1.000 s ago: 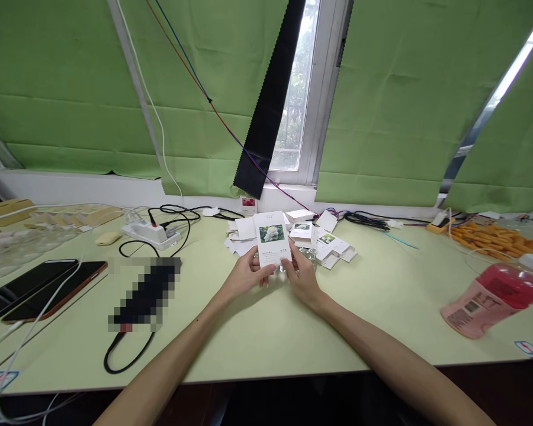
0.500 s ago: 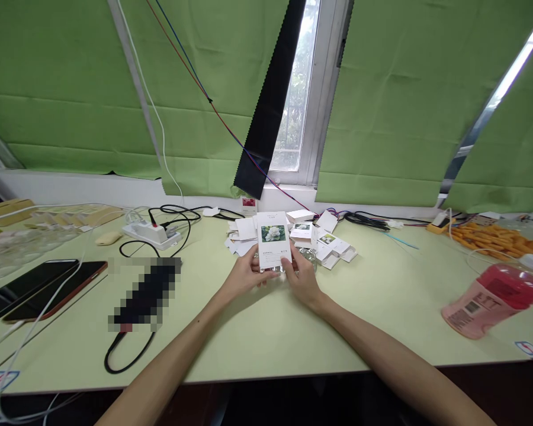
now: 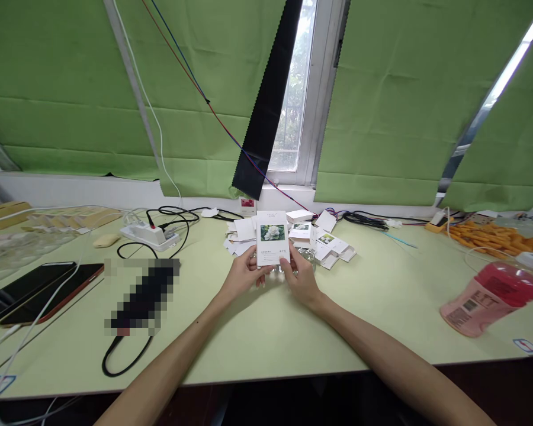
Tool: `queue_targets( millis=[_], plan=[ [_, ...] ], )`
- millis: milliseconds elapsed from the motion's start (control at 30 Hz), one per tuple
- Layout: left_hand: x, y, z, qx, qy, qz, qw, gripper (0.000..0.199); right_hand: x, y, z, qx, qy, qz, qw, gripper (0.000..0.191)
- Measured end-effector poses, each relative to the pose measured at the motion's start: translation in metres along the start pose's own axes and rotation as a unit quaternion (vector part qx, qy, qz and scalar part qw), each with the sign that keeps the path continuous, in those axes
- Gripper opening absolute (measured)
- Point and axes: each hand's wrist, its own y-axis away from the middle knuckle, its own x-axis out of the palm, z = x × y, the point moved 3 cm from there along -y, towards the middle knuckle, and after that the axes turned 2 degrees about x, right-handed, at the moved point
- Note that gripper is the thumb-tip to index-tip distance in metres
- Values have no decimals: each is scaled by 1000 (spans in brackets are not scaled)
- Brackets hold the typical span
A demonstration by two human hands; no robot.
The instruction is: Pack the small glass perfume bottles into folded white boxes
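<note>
White card (image 3: 272, 248), printed with a flower photo (image 3: 272, 232), stood upright between two gripping hands: the left hand (image 3: 244, 273) pinched its lower left edge, the right hand (image 3: 300, 272) its lower right corner. Since a second earlier it had straightened slightly, suggesting steady holding. White boxes (image 3: 333, 247) lay just beyond the hands.

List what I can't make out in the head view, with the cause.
All in the head view:
Packet: back turned away; print too small.
Left hand and right hand: some fingers behind the packet.
Shiny thing: partly covered by the right hand.
Dark object: masked by pixel blocks.
Left phone: cut by the left edge.
</note>
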Motion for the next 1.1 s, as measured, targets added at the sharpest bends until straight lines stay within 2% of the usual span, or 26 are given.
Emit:
queue_targets(
  millis=[133, 300, 600, 733, 900, 1000, 1100],
  plan=[
    [1, 0, -1, 0, -5, 1, 1000, 56, -1, 1, -2, -26, 30, -23, 999, 54],
    [3, 1, 0, 9, -10, 11, 1000, 61, -8, 1, -3, -62, 87, -81, 991, 53],
    [-2, -2, 4, 20, -9, -16, 1000, 59, -38, -13, -18, -39, 124, -197, 972, 48],
    [-2, 0, 2, 54, -110, -12, 992, 48, -54, -20, -29, -22, 129, -224, 966, 46],
    [6, 4, -1, 138, -290, 39, 946, 38, -70, -25, -34, -11, 142, -250, 958, 40],
    [9, 5, -1, 160, -330, 57, 928, 39, -74, -28, -36, -12, 146, -249, 958, 38],
    [9, 6, -1, 163, -334, 67, 926, 39, -77, -30, -38, -13, 156, -249, 956, 39]
  ],
)
